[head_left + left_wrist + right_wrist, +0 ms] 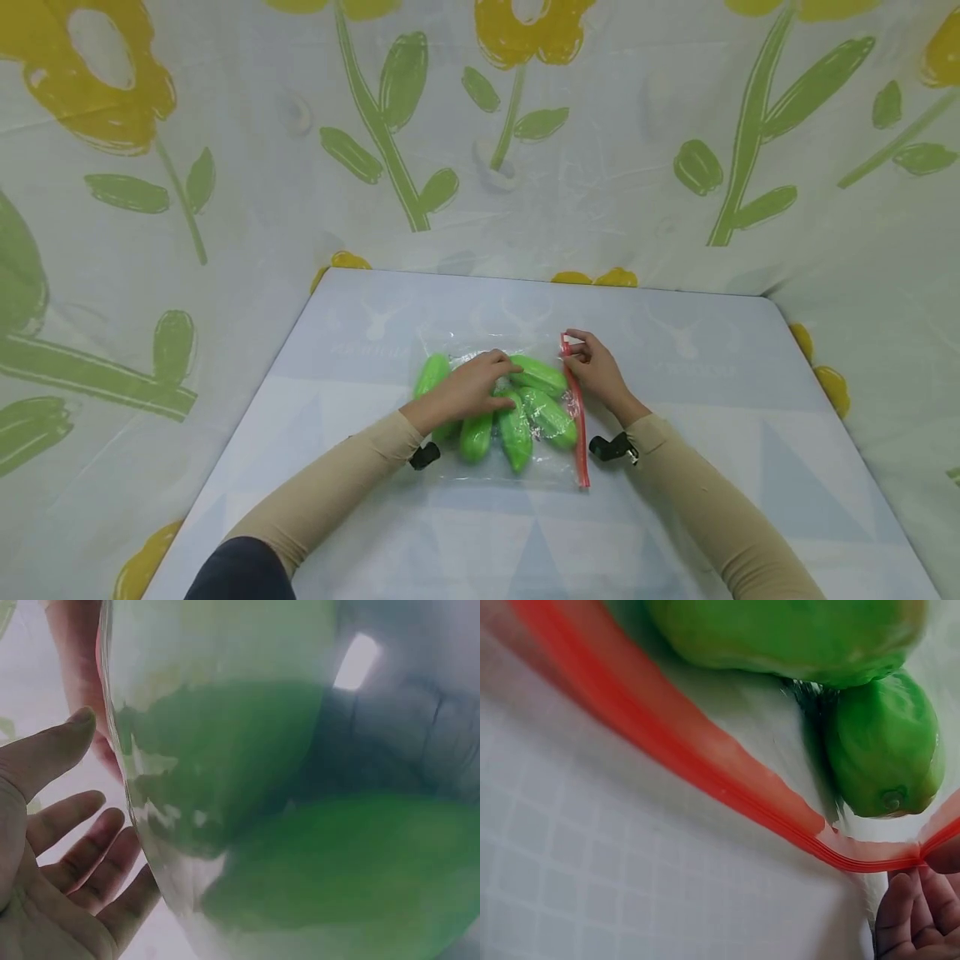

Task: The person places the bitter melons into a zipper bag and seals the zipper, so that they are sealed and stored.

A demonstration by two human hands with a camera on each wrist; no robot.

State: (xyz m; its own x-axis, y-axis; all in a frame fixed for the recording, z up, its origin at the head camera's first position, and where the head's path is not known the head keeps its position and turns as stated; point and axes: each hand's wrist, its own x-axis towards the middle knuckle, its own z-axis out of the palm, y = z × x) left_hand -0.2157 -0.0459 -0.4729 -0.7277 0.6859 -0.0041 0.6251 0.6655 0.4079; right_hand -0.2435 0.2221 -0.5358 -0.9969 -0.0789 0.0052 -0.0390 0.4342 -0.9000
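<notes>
A clear zip bag (551, 479) lies flat on the table, with several long green vegetable-like pieces (551, 417) inside. Its red zip strip (582, 450) runs along the right side. My left hand (472, 385) is over the middle of the bag with relaxed fingers. In the left wrist view, that hand (71, 877) has its thumb and fingers spread beside the plastic. At the far end of the strip, my right hand (600, 371) pinches the bag's edge. The right wrist view shows the fingers (896, 904) gripping the red strip (727, 795).
The pale patterned table (660, 533) extends around the bag. A flower-printed curtain (600, 167) hangs behind and at the sides. Small black wrist cameras, one near the left cuff (425, 455) and one near the right (611, 447), sit close to the tabletop.
</notes>
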